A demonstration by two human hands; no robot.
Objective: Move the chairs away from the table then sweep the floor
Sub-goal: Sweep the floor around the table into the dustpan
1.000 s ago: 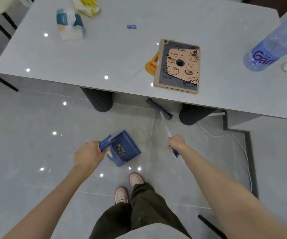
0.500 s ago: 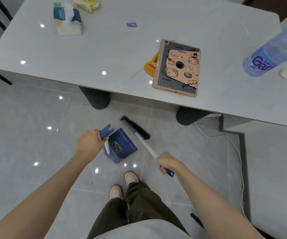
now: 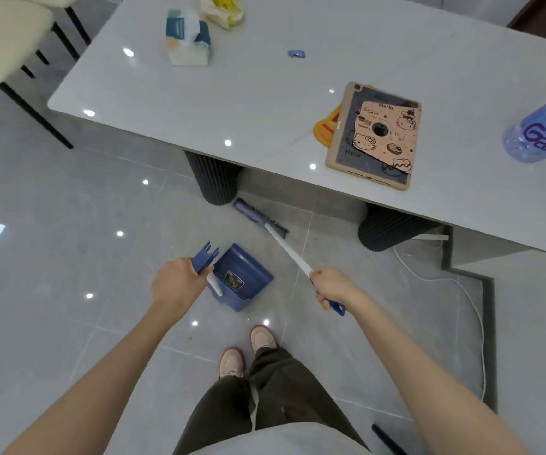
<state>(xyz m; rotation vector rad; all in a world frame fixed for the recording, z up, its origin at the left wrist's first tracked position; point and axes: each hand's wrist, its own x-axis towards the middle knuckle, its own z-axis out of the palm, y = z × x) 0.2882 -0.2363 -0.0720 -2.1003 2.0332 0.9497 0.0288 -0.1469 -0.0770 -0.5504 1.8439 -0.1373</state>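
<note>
Grey floor [image 3: 68, 274], left grip [image 3: 174, 284] curled on dustpan [image 3: 248, 267], right grip [image 3: 332, 285] on broom [image 3: 286, 246]

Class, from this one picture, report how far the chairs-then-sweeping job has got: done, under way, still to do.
Done: the chair stands apart from the table, leaving this side free. Under way: the right hand grips the broom, its head on the floor by the table's edge; the left hand holds the dustpan. Left: brushing dirt into the dustpan; other areas cannot be judged.
</note>
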